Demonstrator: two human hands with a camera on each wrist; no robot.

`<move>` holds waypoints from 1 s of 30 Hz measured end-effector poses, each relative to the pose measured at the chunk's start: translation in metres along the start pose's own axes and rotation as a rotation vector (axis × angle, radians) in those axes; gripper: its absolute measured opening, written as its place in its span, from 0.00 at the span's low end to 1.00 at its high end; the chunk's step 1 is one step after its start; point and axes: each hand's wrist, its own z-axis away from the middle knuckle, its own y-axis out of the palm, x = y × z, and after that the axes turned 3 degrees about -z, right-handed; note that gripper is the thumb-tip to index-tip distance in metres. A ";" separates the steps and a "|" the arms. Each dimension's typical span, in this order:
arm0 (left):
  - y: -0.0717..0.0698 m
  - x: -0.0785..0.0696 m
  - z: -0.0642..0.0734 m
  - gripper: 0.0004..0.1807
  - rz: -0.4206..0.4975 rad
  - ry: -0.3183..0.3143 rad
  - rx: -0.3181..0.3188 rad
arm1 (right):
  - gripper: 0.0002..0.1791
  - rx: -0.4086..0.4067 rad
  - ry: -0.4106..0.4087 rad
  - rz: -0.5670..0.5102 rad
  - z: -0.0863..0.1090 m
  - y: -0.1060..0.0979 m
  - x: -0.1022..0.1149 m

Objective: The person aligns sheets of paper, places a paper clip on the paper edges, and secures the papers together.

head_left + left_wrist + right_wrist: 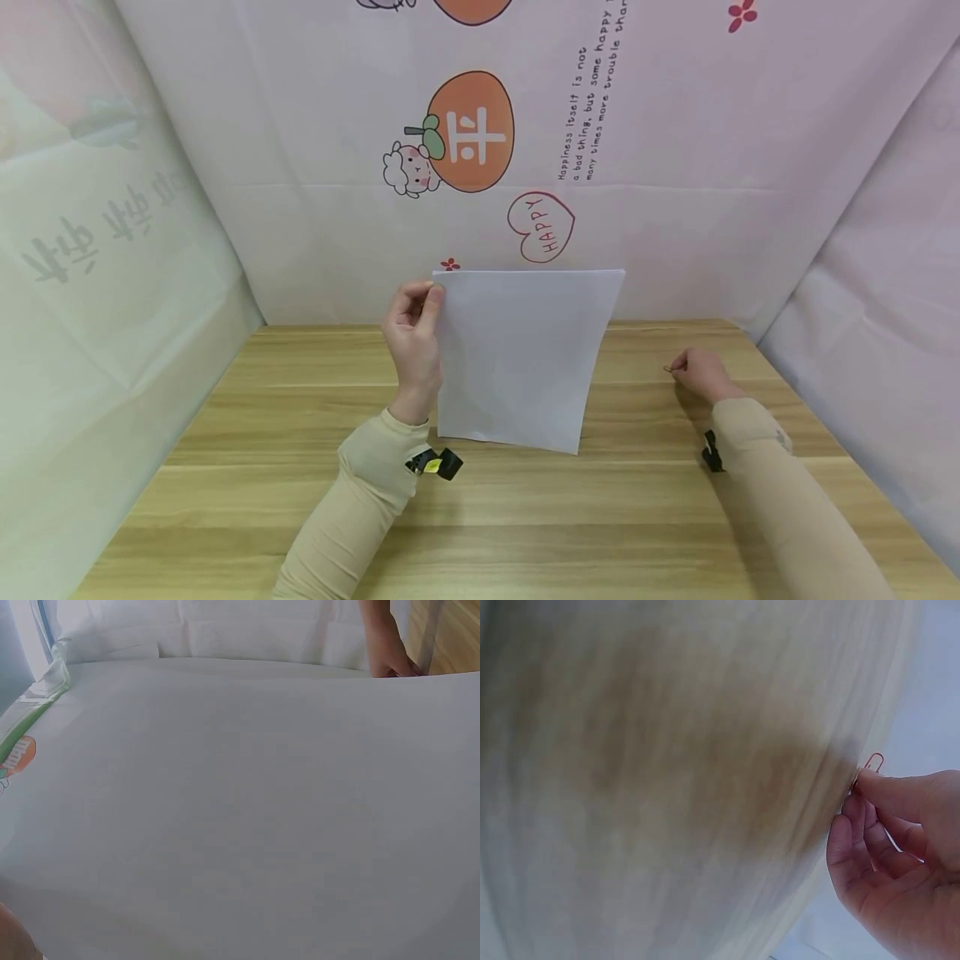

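Note:
A white sheet of paper (525, 358) stands nearly upright over the table, its lower edge close to the wood. My left hand (416, 342) pinches its upper left corner between thumb and fingers. Off to the right, low over the table, my right hand (703, 373) pinches a small orange-red paper clip (875, 760). In the right wrist view one rounded end of the clip sticks out past the thumb, and the rest is hidden by the fingers. The paper (247, 802) fills most of the left wrist view, with the right hand (391, 656) beyond its edge.
The wood-grain table (300, 500) runs between pale cloth walls on the left and right. Behind it hangs a white printed cloth (675, 208) with orange fruit, a heart and lettering. Black wrist devices (448, 463) are strapped at both sleeves.

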 end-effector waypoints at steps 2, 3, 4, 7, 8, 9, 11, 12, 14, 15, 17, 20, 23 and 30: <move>0.000 0.000 0.000 0.12 0.006 0.001 -0.001 | 0.06 -0.003 -0.002 0.007 0.000 0.000 -0.001; 0.000 0.000 0.000 0.12 0.008 0.004 0.000 | 0.06 -0.007 -0.003 0.010 0.000 0.001 -0.001; 0.000 0.000 0.000 0.13 0.009 0.006 0.001 | 0.06 -0.011 -0.006 0.015 0.000 0.001 -0.001; 0.001 0.000 0.000 0.11 0.011 0.011 0.004 | 0.06 -0.026 -0.020 0.021 0.001 0.001 -0.001; 0.001 0.000 0.000 0.11 0.011 0.012 0.006 | 0.06 -0.032 -0.027 0.022 0.001 0.000 -0.001; 0.001 0.000 0.000 0.11 0.012 0.012 0.007 | 0.06 -0.035 -0.030 0.020 0.001 0.000 0.000; 0.001 0.000 0.000 0.12 0.010 0.013 0.009 | 0.06 -0.033 -0.031 0.010 0.002 0.000 0.001; 0.001 0.000 0.000 0.12 0.008 0.013 0.010 | 0.06 -0.029 -0.031 0.002 0.003 -0.001 0.001; 0.000 0.000 0.000 0.14 0.004 0.014 0.011 | 0.06 -0.022 -0.028 -0.010 0.003 -0.001 0.001; 0.000 0.000 0.000 0.14 0.004 0.014 0.011 | 0.06 -0.019 -0.024 -0.017 0.004 -0.001 0.001; 0.000 0.001 0.000 0.12 0.001 0.012 0.010 | 0.06 -0.018 -0.025 -0.035 0.004 -0.001 0.001; 0.000 0.001 0.001 0.08 0.003 0.010 0.006 | 0.08 -0.025 -0.039 -0.060 0.004 0.000 0.001; 0.000 0.001 0.000 0.08 0.001 0.009 0.006 | 0.09 -0.029 -0.051 -0.073 0.005 0.001 0.001; 0.000 0.000 0.001 0.09 0.005 0.010 0.006 | 0.07 -0.006 -0.020 -0.073 0.007 -0.001 0.004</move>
